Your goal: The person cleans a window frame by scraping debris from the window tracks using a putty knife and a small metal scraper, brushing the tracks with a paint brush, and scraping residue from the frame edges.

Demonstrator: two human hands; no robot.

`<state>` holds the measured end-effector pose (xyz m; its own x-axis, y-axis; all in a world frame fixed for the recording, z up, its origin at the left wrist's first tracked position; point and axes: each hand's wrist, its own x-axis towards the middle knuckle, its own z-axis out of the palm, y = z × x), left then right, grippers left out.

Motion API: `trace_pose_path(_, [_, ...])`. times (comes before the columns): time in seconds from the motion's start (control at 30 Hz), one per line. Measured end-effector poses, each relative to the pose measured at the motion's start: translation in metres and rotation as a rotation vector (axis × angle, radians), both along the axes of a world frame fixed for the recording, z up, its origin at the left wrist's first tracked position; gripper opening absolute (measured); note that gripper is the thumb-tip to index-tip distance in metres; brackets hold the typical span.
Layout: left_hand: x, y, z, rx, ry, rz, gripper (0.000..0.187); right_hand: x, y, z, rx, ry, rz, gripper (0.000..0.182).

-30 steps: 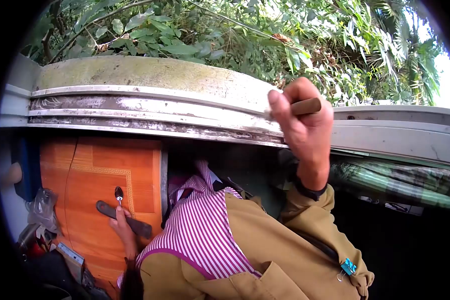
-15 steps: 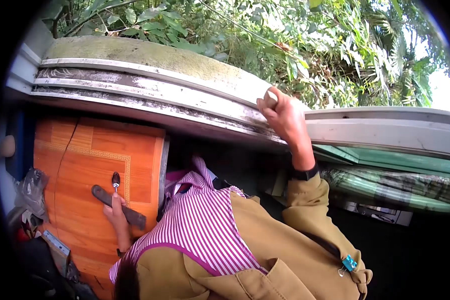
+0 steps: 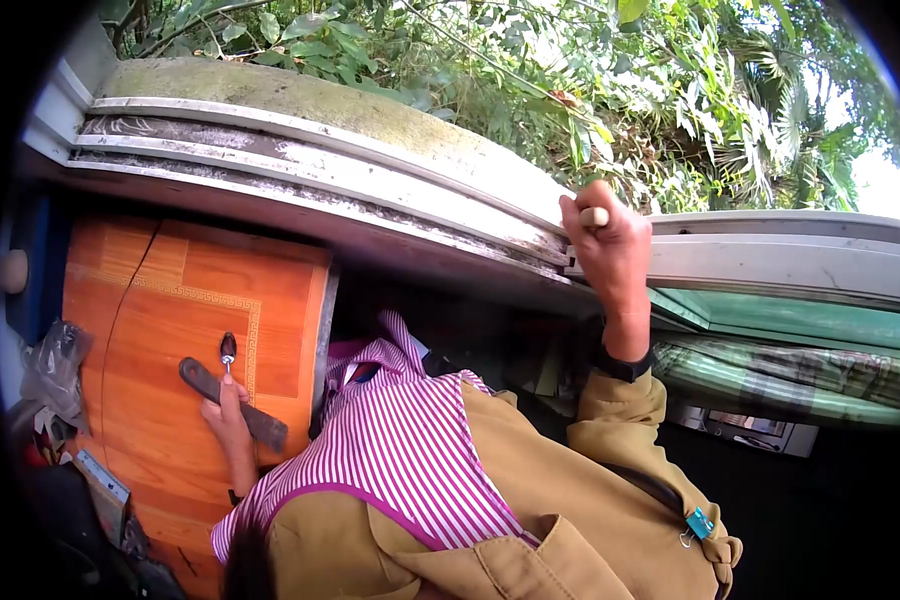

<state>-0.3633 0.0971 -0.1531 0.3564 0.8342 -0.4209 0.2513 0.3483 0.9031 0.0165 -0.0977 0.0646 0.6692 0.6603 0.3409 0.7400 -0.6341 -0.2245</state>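
Note:
My left hand [image 3: 230, 418] is closed over the wood-grain tabletop [image 3: 160, 350], its fingers on the thin metal shaft of a small tool with a dark brown knobbed handle [image 3: 228, 347]. A long dark flat tool [image 3: 260, 422] with a rounded end lies slantwise across the same hand, partly hidden by the fingers. At the window frame, my right hand [image 3: 615, 255] is raised in a fist around a pale round stick-like handle [image 3: 595, 217]. Only the blunt end of that handle shows; the rest is hidden in the fist.
White window tracks [image 3: 320, 165], stained with dirt, run along a mossy ledge [image 3: 270, 95]. A window sash [image 3: 780, 245] stands at the right, above a rolled checked cloth [image 3: 790, 375]. Leafy plants [image 3: 650, 110] grow outside. A crumpled plastic bag [image 3: 58, 365] sits at the table's left edge.
My right hand with the pale handle has moved right along the window track, towards the sash. The left hand keeps both tools and has barely shifted.

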Motion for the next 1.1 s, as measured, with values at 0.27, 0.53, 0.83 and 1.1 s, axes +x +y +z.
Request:
trace_pose_path(0.27, [0.001,-0.002,-0.004,0.019,0.004,0.023,0.031,0.005,0.007,-0.044,0.46,0.281,0.005,0.021])
trace_pose_path(0.53, [-0.003,0.001,-0.006,0.033,0.019,0.013,0.033,0.019,-0.007,-0.037,0.461,0.1,-0.222,0.035])
trace_pose_path(0.83, [0.0,-0.001,-0.01,0.145,0.027,0.014,0.034,0.008,-0.012,-0.029,0.66,0.137,-0.112,0.027])
trace_pose_path(1.1, [-0.006,0.002,-0.014,0.116,-0.007,-0.006,0.033,-0.019,0.029,-0.017,1.151,0.498,0.192,0.025])
